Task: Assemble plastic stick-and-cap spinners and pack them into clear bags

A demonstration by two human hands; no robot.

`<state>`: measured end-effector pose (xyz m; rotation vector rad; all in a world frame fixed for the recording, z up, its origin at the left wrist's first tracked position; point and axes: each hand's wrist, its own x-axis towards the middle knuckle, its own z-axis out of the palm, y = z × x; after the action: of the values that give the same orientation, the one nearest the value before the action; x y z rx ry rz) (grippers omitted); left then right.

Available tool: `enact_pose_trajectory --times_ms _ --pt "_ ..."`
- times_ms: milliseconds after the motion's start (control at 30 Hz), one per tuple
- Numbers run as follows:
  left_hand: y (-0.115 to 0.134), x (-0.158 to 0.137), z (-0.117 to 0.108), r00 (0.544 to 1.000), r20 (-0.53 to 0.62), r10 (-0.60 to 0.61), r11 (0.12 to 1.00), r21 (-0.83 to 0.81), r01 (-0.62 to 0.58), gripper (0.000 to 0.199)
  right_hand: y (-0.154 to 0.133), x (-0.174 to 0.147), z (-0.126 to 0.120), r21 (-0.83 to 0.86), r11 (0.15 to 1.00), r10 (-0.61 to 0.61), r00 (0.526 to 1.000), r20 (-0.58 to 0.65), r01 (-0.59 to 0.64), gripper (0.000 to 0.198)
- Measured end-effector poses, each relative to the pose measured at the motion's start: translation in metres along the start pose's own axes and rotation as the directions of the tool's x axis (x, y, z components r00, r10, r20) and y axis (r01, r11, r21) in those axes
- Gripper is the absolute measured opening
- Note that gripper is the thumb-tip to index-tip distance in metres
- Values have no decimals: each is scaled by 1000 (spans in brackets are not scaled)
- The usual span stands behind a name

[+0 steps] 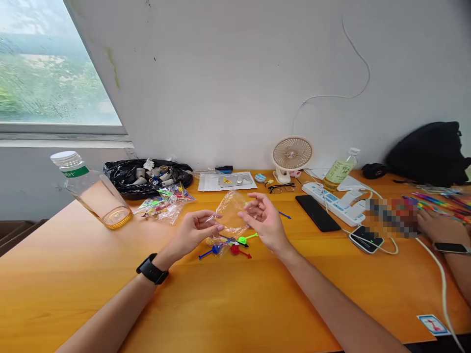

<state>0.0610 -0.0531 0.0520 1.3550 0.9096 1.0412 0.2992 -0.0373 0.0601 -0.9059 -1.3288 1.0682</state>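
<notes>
Between both hands hangs a clear plastic bag (232,210), held up over the table. My left hand (198,226), with a black watch on the wrist, pinches the bag's left edge between thumb and fingers. On the other side my right hand (265,220) grips the bag's right edge, fingers curled. Beneath the bag lie several small coloured plastic arrows: a blue arrow (215,250), a red arrow (235,250) and a green arrow (243,239) among them. Some of these are partly hidden by the bag.
Filled plastic bags (165,205) lie left, near a tilted-looking large bottle (97,198) and a black trash bag (114,176). Behind are papers (206,182) and a fan (292,154). Rightward: a phone (317,213), a power strip (340,208), cables, and another person's hand (437,223).
</notes>
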Motion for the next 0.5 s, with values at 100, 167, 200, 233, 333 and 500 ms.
enact_pose_trajectory --times_ms 100,167,200,233,333,500 --pt "7 0 0 999 -43 22 998 54 -19 42 0 0 -1 -38 999 30 1000 3 -30 33" --pt "13 0 -2 995 -78 56 994 97 -48 41 -4 -2 -3 -46 998 32 999 6 -31 32" --pt "15 0 -4 993 -96 76 991 113 -65 40 -6 -3 -5 -50 998 26 1000 6 -26 31" --pt "17 -1 -5 989 -113 96 989 122 -82 39 -8 -4 -7 -51 998 25 1000 12 -24 31" --pt "20 -1 -8 984 -125 126 987 116 -112 37 -13 -5 -12 -59 996 66 994 92 -61 35" --pt "21 -6 -2 977 -181 115 993 6 -116 57 -16 -4 -13 -42 994 99 995 2 -99 38"
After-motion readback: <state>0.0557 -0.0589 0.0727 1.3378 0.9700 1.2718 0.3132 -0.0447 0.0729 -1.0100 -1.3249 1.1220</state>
